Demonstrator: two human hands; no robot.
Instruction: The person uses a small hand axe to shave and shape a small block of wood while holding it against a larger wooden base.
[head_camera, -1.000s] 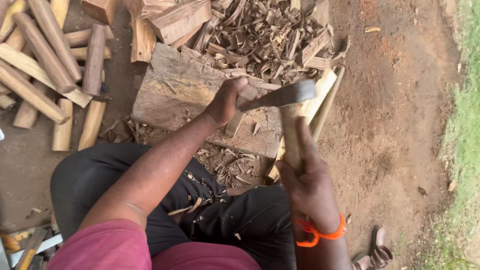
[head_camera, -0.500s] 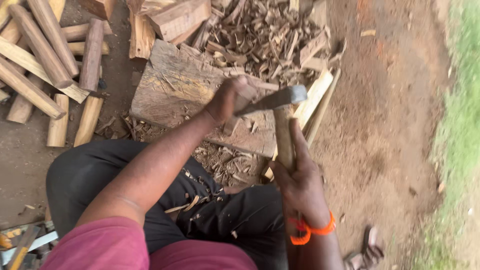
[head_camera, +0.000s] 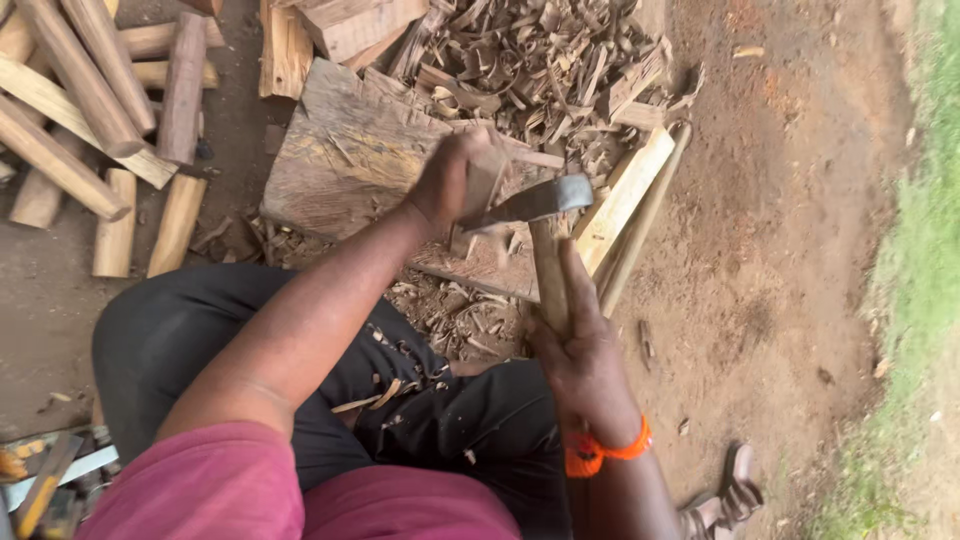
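Gripped wood piece (head_camera: 492, 175) mostly hidden by left hand (head_camera: 455, 180)

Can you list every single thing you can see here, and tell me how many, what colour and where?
chopping block: one, grey-brown, centre, in front of the knees
small wood piece: one, pale, held on the block
hatchet: one, grey metal head, wooden handle, over the block's right side
wood shavings: a heap, brown, behind the block
round sticks: many, tan, stacked top left
split planks: two or so, pale yellow, right of the block
sandal: one, brown, bottom right on the dirt
grass: green strip, right edge
wristband: one, orange, on the right wrist
left hand: grips the small wood piece
right hand: grips the hatchet handle
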